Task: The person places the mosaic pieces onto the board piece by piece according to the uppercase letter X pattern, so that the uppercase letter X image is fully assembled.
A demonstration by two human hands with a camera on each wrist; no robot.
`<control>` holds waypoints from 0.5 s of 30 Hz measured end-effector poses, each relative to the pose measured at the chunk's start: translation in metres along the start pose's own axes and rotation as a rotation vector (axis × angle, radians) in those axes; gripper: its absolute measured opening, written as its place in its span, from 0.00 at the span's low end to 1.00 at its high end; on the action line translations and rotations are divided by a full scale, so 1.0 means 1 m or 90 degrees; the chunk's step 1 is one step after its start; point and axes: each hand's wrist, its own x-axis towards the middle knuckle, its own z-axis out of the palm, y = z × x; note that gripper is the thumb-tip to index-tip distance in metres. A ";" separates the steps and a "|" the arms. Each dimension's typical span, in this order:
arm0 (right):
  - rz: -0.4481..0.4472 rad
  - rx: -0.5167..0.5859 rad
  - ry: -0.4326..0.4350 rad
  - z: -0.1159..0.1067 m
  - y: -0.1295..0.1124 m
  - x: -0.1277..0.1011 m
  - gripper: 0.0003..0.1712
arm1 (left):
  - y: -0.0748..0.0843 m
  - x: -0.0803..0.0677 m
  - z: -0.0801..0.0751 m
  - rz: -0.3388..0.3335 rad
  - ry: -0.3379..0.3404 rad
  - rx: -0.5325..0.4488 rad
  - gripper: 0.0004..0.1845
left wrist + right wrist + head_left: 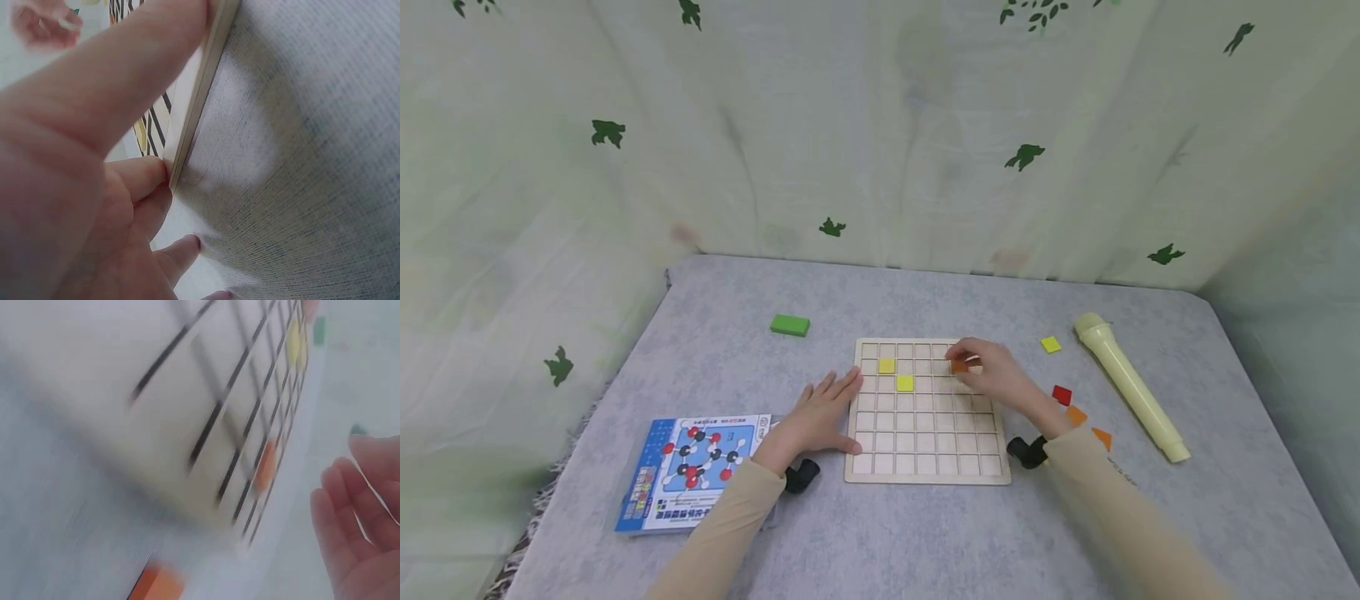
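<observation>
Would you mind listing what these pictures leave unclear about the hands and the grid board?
- Head view: whether the right hand pinches the orange tile or only touches it; the fingers cover it.
- Right wrist view: motion blur smears the grid board.
- Left wrist view: the left hand fills the frame, hiding most of the board.
- Head view: print on the booklet is too small.

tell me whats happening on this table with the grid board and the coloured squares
A person is working at a wooden grid board. The left hand lies flat against the board's left edge, steadying it. The right hand is at an orange tile in an upper-right cell. Two yellow tiles already sit on the board; red, orange and yellow spares lie to its right.
</observation>
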 end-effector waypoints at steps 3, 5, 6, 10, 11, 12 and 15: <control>0.036 0.000 0.025 -0.021 0.015 -0.020 0.14 | 0.001 0.000 0.000 -0.001 0.004 0.001 0.58; 0.065 -0.016 0.037 -0.031 0.024 -0.034 0.14 | 0.001 0.000 0.000 -0.002 0.004 0.001 0.58; 0.074 -0.025 0.039 -0.035 0.029 -0.040 0.15 | 0.000 0.000 0.001 -0.001 0.004 0.002 0.58; 0.103 -0.060 0.032 -0.044 0.042 -0.061 0.15 | 0.000 0.001 0.001 -0.002 0.000 0.006 0.58; 0.105 -0.067 0.027 -0.045 0.045 -0.064 0.16 | 0.000 0.001 0.001 -0.004 -0.002 0.007 0.58; 0.105 -0.071 0.022 -0.045 0.047 -0.067 0.16 | 0.000 0.001 0.001 -0.004 -0.002 0.006 0.58; 0.110 -0.085 0.012 -0.044 0.053 -0.071 0.16 | 0.000 0.001 0.001 -0.003 -0.002 0.004 0.58</control>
